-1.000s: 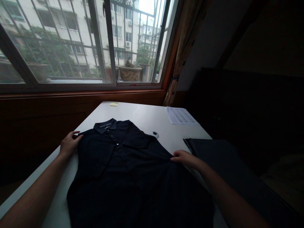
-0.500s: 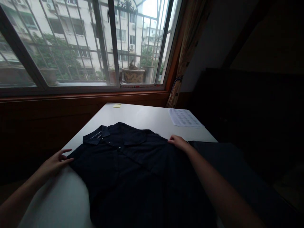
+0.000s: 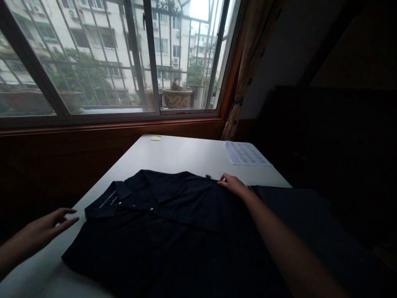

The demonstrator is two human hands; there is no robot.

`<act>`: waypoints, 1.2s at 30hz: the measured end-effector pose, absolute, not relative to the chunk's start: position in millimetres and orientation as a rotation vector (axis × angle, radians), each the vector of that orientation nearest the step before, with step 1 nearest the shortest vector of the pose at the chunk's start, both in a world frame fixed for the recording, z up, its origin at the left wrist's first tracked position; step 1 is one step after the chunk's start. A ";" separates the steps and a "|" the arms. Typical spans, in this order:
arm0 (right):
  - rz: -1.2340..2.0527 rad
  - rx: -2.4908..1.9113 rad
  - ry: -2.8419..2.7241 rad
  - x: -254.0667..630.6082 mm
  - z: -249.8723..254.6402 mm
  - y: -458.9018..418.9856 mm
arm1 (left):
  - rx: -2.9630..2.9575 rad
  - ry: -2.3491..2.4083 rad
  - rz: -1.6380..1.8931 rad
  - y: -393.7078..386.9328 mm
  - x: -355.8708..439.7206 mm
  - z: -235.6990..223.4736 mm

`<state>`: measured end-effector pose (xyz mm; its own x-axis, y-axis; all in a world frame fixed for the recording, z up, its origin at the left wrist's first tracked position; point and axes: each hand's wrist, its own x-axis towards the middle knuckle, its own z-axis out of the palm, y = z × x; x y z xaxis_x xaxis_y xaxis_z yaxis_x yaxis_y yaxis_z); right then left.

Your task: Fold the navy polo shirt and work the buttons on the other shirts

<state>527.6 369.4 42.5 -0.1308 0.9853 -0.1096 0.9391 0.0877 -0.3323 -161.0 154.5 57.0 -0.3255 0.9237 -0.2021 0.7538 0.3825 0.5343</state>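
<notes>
Navy-blue, collared fabric shirt with small pale buttons is spread across a smooth white table. Its far edge is pinched by the right hand. The left hand is held near the collar, apart from it, with thumb and fingers parted. White printed papers are set at the table's far right.

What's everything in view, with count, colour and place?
window: 1, grey frame, upper left
curtain: 1, brownish, right of window
buildings: several, pale, outside
trees: several, green, outside
plant pots: several, brownish, outside
table: 1, white, centre
paper slip: 1, yellow, table's far left
printed paper: count unclear, white, table's far right
shirt: 1, navy, on table
round fitting: 1, white and dark, behind shirt
cloth-like item: 1, charcoal, right of shirt
left hand: 1, free, left of shirt
right hand: 1, pinching shirt's far edge
</notes>
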 end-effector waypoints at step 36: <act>-0.101 -2.227 -1.924 514.2 47.4 373.9 | 1.927 2.465 0.529 355.8 -74.7 45.4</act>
<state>514.2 373.9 47.4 0.1520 0.9720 0.1790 0.9854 -0.1350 -0.1036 -74.7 355.8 45.4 -0.2623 0.9378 0.2273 0.9485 0.2072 0.2398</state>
